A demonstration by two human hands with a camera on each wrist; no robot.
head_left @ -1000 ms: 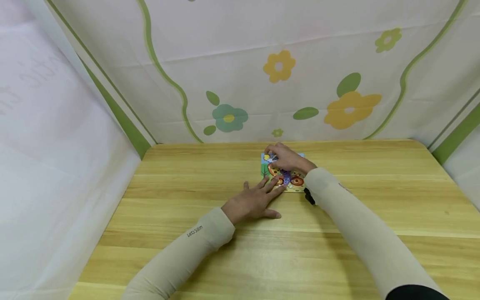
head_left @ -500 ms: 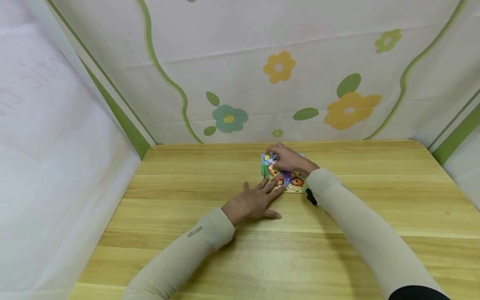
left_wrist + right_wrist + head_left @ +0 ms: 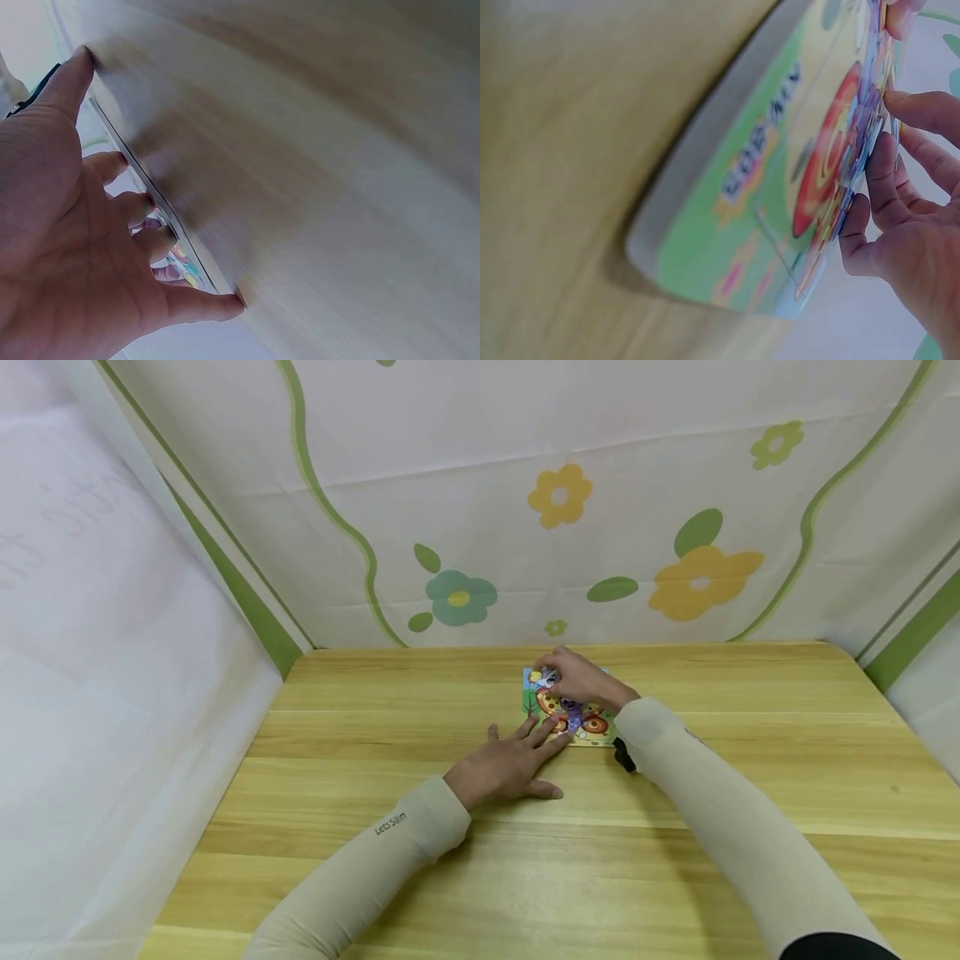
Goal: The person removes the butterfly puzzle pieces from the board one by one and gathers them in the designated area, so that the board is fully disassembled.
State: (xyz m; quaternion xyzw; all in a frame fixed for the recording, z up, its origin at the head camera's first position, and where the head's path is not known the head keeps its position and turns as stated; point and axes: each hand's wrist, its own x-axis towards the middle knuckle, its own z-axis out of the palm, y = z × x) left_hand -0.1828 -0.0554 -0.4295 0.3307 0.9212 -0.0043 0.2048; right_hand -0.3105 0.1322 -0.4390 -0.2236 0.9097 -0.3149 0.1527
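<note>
A butterfly jigsaw puzzle board lies flat at the table's far side. Over its near left part my left hand spreads, three fingertips on the picture. In the left wrist view the thumb and little finger touch the table beside the board's grey edge. My right hand bends over the upper part and pinches a small puzzle piece between thumb and fingers near the upper left corner. The right wrist view shows those fingertips right at the picture surface; the hand hides the board's upper right.
The wooden table extends to either side and in front of the board. Close behind stands a white curtain with printed flowers, with another white cloth at the left. A black wrist strap part hangs beneath the right sleeve.
My right hand has shifted very slightly right, its fingers still at the board's upper left. The left hand and the board stay in place.
</note>
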